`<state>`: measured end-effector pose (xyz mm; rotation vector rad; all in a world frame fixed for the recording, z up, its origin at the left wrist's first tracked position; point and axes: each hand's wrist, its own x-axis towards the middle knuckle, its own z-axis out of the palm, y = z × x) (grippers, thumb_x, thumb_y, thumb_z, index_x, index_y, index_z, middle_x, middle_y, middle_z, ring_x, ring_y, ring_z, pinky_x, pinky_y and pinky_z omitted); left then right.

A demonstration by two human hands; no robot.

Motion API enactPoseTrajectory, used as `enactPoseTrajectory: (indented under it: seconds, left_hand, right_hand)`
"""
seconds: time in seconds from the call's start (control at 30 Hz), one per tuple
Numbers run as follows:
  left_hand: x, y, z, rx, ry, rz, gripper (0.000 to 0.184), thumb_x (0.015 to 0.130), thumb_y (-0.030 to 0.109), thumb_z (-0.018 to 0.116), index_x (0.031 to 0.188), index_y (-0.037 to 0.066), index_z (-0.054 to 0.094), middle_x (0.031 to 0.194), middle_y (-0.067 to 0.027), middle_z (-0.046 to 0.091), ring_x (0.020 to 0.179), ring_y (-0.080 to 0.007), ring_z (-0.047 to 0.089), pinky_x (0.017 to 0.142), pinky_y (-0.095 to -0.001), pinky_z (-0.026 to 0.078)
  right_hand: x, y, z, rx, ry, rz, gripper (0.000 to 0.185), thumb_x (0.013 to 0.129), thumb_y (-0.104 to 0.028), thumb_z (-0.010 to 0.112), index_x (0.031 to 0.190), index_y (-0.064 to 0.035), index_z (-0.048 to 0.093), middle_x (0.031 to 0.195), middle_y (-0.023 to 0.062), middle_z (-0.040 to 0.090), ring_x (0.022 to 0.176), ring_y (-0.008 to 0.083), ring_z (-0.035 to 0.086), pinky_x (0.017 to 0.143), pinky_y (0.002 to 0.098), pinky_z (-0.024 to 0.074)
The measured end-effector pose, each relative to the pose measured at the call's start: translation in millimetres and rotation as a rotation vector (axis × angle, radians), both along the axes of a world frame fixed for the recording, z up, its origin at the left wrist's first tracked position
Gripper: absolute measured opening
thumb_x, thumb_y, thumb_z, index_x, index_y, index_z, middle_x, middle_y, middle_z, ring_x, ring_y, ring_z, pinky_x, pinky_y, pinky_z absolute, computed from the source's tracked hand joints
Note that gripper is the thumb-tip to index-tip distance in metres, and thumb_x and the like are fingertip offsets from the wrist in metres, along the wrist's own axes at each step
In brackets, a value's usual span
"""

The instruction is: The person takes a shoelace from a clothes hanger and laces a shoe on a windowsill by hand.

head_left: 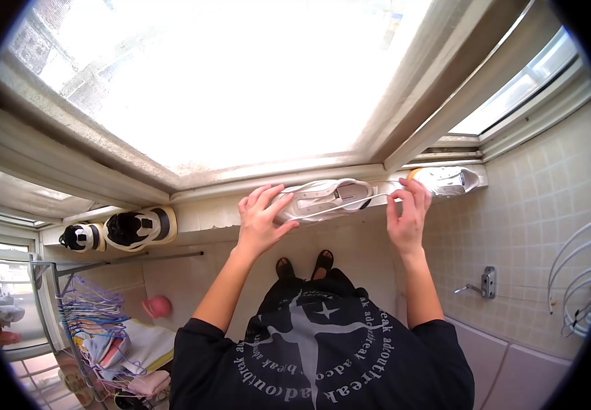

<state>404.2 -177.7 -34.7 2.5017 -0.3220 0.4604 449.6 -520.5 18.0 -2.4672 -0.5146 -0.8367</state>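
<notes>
A white shoe lies on its side along the window ledge, its opening towards the right. My left hand is at the shoe's left end, fingers spread over it and thumb apart. Near the shoe's right end, my right hand has its thumb and index finger curled close together around a white lace or cord. The lace runs across the shoe towards my left hand. Just beyond my right hand sits another white shoe with a yellow patch.
Two black-and-cream shoes stand at the ledge's left end. A rack with hangers and cloths is at lower left, near a pink object. A metal fitting is on the tiled wall at right.
</notes>
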Motion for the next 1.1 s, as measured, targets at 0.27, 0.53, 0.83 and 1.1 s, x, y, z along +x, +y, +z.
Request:
enactPoseTrajectory:
  seconds: [0.27,0.53,0.83,1.1]
  left_hand:
    - [-0.8,-0.6,7.5,-0.011,0.059,-0.015,0.067,0.072,0.035,0.096,0.135,0.019,0.076,0.149,-0.0058,0.063,0.137,-0.0281,0.055,0.114,-0.0453,0.035]
    - [4.0,-3.8,11.2,0.034,0.042,-0.064,0.071,0.07,0.032,0.095,0.138,0.023,0.074,0.149,-0.0053,0.062,0.137,-0.0272,0.055,0.112,-0.0463,0.036]
    - [4.3,-19.0,16.5,0.088,0.058,-0.016,0.1,0.058,0.032,0.099,0.15,0.022,0.063,0.143,-0.0043,0.062,0.135,-0.0273,0.054,0.111,-0.0465,0.036]
    - [7.6,-21.4,13.5,0.128,0.098,0.0,0.11,0.05,0.035,0.102,0.149,0.013,0.058,0.135,-0.0068,0.06,0.129,-0.0285,0.056,0.111,-0.0474,0.037]
  right_hand:
    - [13.6,-100.4,-12.5,0.232,0.22,-0.299,0.006,0.097,-0.004,0.07,0.098,-0.0014,0.065,0.094,0.0078,0.065,0.068,0.019,0.062,0.064,0.0342,0.0523]
    - [19.4,-33.2,-61.5,0.165,0.42,-0.062,0.017,0.092,-0.003,0.07,0.109,-0.0055,0.072,0.109,0.014,0.073,0.086,0.0358,0.074,0.078,0.0443,0.0601]
    - [28.5,-1.0,-65.2,0.056,0.278,0.185,0.063,0.075,0.009,0.066,0.136,-0.0037,0.064,0.133,0.0138,0.067,0.123,0.0392,0.059,0.105,0.0481,0.0499]
    - [51.8,2.1,-86.3,-0.064,0.227,0.099,0.044,0.073,0.0,0.072,0.116,-0.0105,0.072,0.114,0.0095,0.067,0.105,0.0374,0.061,0.09,0.0483,0.0521]
